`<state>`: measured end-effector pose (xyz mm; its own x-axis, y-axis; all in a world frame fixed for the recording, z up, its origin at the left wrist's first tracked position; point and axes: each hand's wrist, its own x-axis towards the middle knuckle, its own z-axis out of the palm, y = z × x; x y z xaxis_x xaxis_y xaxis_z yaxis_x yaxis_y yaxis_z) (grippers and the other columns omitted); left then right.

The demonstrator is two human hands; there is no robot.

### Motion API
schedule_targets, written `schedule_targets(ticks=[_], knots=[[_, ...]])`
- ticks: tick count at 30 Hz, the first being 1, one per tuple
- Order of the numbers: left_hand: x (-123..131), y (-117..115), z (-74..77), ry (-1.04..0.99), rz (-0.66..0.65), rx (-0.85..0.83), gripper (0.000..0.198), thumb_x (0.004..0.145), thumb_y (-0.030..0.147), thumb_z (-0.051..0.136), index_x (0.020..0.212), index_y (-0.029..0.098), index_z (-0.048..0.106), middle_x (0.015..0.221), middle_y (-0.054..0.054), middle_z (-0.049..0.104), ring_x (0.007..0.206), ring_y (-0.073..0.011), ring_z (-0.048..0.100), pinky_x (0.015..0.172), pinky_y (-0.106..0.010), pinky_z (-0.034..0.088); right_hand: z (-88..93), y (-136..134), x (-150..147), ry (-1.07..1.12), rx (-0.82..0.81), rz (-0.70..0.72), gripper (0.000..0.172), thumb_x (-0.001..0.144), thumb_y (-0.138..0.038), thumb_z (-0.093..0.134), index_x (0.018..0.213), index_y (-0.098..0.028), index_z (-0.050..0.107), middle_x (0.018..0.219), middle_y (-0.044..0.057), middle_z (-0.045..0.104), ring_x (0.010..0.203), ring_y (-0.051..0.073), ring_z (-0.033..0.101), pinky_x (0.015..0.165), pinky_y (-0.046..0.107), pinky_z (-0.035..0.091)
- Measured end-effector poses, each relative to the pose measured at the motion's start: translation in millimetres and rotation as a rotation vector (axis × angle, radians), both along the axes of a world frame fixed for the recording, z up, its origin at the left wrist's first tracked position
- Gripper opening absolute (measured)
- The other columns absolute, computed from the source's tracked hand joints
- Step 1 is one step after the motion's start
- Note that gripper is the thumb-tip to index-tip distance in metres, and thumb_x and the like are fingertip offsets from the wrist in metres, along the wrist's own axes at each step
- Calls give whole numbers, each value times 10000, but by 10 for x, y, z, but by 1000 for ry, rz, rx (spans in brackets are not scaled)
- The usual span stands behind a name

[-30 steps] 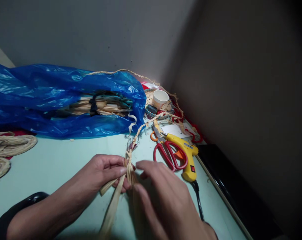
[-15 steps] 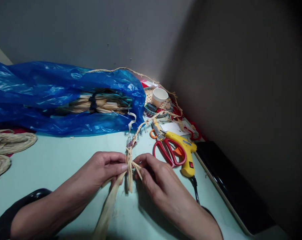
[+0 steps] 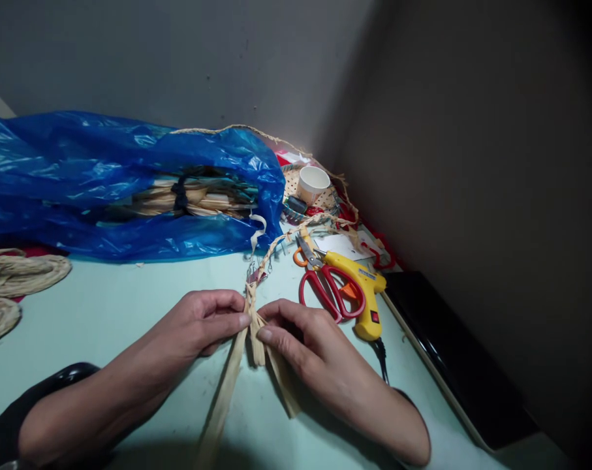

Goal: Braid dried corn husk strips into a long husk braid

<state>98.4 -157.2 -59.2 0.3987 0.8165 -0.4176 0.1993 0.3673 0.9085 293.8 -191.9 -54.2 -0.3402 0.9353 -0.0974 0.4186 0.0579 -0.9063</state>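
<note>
A braid of pale straw-like strips (image 3: 275, 247) runs from the back of the table toward me, and its loose ends fan out between my hands. My left hand (image 3: 212, 321) pinches the left strip (image 3: 223, 398) close to the braid between thumb and fingers. On the other side, my right hand (image 3: 303, 343) pinches strips at the braid's lower end, one broad strip hanging below its thumb. A short middle strip (image 3: 257, 349) hangs between both hands. Small metal clips (image 3: 257, 274) sit at the braid just above my fingers.
Red-handled scissors (image 3: 332, 287) and a yellow glue gun (image 3: 369, 287) lie to the right, beside a black flat panel (image 3: 457, 365). Behind are a blue plastic bag (image 3: 129, 147) around a tied straw bundle (image 3: 202, 196), and a white cup (image 3: 314, 183). Coiled woven pieces (image 3: 26, 274) lie left.
My right hand has shifted slightly inward, its thumb now near the braid. A broad strip now hangs below it. The left strip has swung slightly right; my left hand stays pinched.
</note>
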Motion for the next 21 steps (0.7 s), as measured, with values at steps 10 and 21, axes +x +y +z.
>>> schedule_targets(ticks=[10,21], knots=[[8,10,-4,39,-8,14,277,757,450,711,790,181,654,646,56,465,577,-113,294,534,-270,191,32,-40,-12,-222,186,-10,192,1027,-237,471,891,-180,594,897,48,627,865,192,546,762,323,402],[46,-17,56,32,-6,36,307,756,467,731,722,191,600,600,78,428,569,-109,265,520,-264,187,77,-53,-67,-138,36,-24,286,1054,-403,442,905,-205,584,796,-15,598,751,144,516,661,275,350]])
